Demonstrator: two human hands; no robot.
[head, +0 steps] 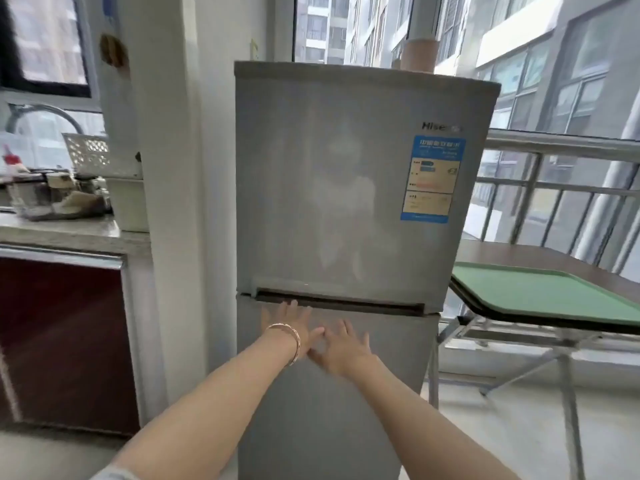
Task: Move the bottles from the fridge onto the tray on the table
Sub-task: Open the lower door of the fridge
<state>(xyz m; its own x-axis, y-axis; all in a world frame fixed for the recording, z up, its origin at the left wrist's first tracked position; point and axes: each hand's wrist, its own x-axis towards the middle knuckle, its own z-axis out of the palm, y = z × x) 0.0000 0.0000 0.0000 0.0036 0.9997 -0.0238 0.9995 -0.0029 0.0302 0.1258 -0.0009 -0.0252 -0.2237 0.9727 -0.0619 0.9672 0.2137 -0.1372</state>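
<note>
A grey two-door fridge stands straight ahead with both doors closed, so no bottles show. My left hand, with a bracelet on the wrist, reaches up with fingers spread, its fingertips at the dark handle slot between the upper and lower doors. My right hand is just to the right of it and lower, fingers spread against the lower door, holding nothing. A green tray lies on the folding table to the right of the fridge and holds nothing.
A kitchen counter with a white basket, jars and clutter sits to the left, over a dark red cabinet. A white pillar stands between counter and fridge. A metal railing and windows run behind the table.
</note>
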